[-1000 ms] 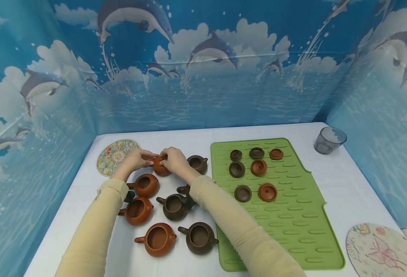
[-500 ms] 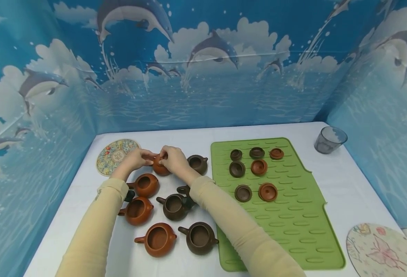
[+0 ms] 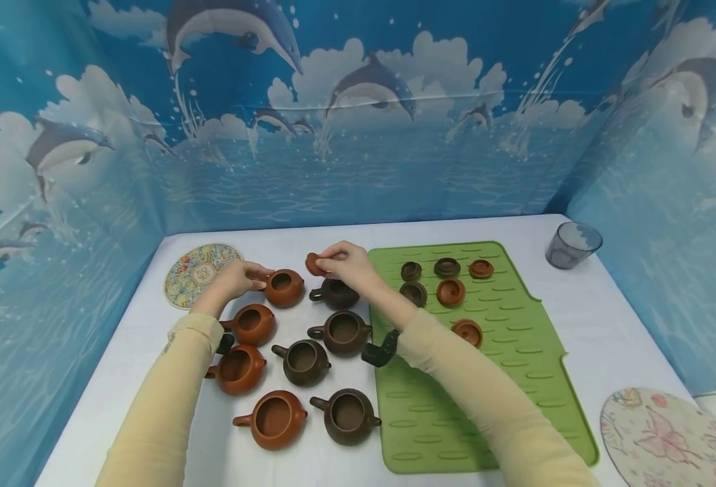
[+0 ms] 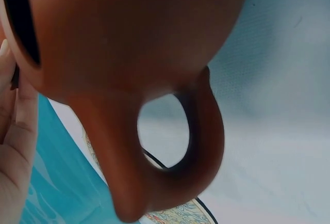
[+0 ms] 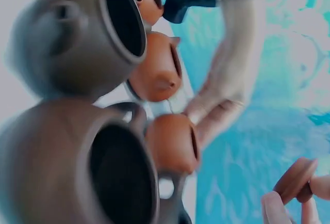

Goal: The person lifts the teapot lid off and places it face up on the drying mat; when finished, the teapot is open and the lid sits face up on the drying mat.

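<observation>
My left hand (image 3: 240, 281) grips the handle end of an orange-brown clay teapot (image 3: 284, 289), whose top now shows an uncovered opening. Between the thumb and fingers of my right hand (image 3: 348, 264) is a small reddish-brown teapot lid (image 3: 315, 264), tilted and raised above a dark brown teapot (image 3: 337, 295). The right wrist view shows that lid (image 5: 296, 180) pinched at the fingertips. In the left wrist view, a teapot (image 4: 139, 33) with a looped handle fills the foreground, and the left hand's fingers (image 4: 20, 136) show at the left edge.
Several lidless teapots, orange-brown (image 3: 273, 419) and dark brown (image 3: 347, 416), stand in front. A green mat (image 3: 516, 406) bears several lids (image 3: 451, 292). Round patterned mats (image 3: 178, 281) lie far left and near right (image 3: 662, 439). A glass (image 3: 573, 245) stands at the back right.
My right hand has lifted the lid off the teapot and moved right with it, above the neighbouring dark teapot. The left hand has stayed at the teapot's handle.
</observation>
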A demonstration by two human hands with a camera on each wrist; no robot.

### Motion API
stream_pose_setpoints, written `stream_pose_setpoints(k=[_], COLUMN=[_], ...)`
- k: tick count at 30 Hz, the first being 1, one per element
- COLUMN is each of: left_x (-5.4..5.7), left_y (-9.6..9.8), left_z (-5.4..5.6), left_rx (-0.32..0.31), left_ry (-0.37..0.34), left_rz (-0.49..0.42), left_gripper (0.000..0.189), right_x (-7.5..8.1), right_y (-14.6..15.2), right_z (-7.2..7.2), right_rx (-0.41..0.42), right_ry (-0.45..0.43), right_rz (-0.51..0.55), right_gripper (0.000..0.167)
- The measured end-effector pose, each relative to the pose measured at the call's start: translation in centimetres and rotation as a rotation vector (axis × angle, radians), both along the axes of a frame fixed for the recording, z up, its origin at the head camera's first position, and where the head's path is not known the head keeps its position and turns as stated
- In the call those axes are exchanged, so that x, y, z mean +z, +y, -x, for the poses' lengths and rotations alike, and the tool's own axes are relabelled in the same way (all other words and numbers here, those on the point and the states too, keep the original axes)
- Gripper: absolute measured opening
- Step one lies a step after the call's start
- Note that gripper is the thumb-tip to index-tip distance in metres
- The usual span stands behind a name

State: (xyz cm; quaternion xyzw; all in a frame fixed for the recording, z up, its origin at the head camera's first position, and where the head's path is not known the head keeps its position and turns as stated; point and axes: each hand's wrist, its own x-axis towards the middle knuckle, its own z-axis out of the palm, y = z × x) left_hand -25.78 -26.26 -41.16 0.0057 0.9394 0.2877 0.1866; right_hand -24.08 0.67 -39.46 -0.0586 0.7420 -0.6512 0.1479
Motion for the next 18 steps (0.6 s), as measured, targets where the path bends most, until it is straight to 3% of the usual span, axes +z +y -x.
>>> stream_pose_setpoints(k=[3, 7, 12, 18], left_x=[0.0, 0.0, 0.0, -0.1], left_y=[-0.1, -0.2, -0.2, 0.0], left_z=[-0.1, -0.2, -0.1, 0.1], left_rx=[-0.008, -0.022, -0.016, 0.001], left_ry=[0.01, 0.019, 0.005, 0.01], left_rz=[-0.003, -0.013, -0.041, -0.014], left_gripper=[0.037, 0.037, 0.037, 0.036], right_x=[0.4, 0.2, -1.4, -3.3], right_y=[4.2, 10.2, 16.4, 21.9], right_z=[-1.0, -2.4, -4.1, -5.6], right_rx=[-0.006, -0.026, -0.063, -0.124], right_ry=[-0.081, -0.139, -0.175, -0.247], right_rz=[0.13, 0.218, 0.314, 0.47], right_gripper=[0.027, 0.028, 0.021, 0.02])
